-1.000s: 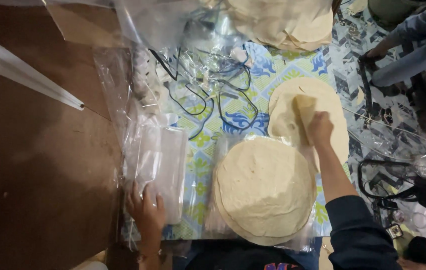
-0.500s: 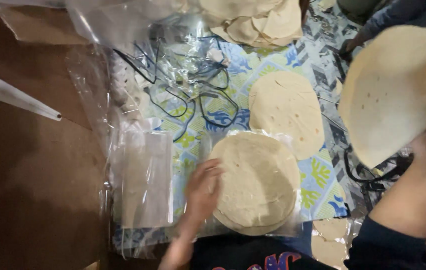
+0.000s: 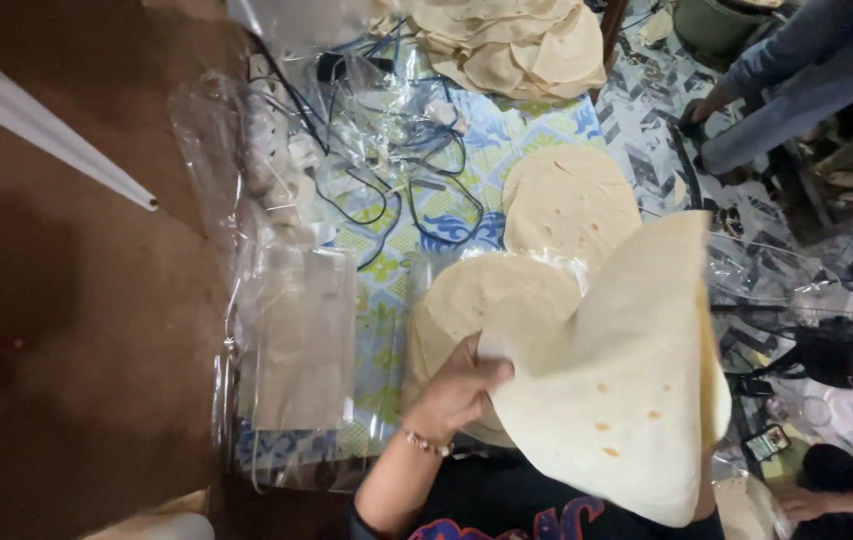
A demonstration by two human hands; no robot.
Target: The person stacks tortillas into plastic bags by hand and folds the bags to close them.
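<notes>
My left hand (image 3: 457, 385) has its fingers pinched on the near edge of a lifted flatbread (image 3: 617, 400). Right hand's hidden behind it, so can't tell its grip. Clear bags (image 3: 297, 330) lie at the table's left edge.

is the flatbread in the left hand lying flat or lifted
Lifted: the left hand grips the flatbread by its edge, curling above the stack.

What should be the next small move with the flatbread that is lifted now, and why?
Probably lower the lifted flatbread flat onto the near stack. The left hand pinches its edge, it hangs bent in the air above that stack, and the stack's top looks bare. The right hand is hidden behind the bread.
</notes>
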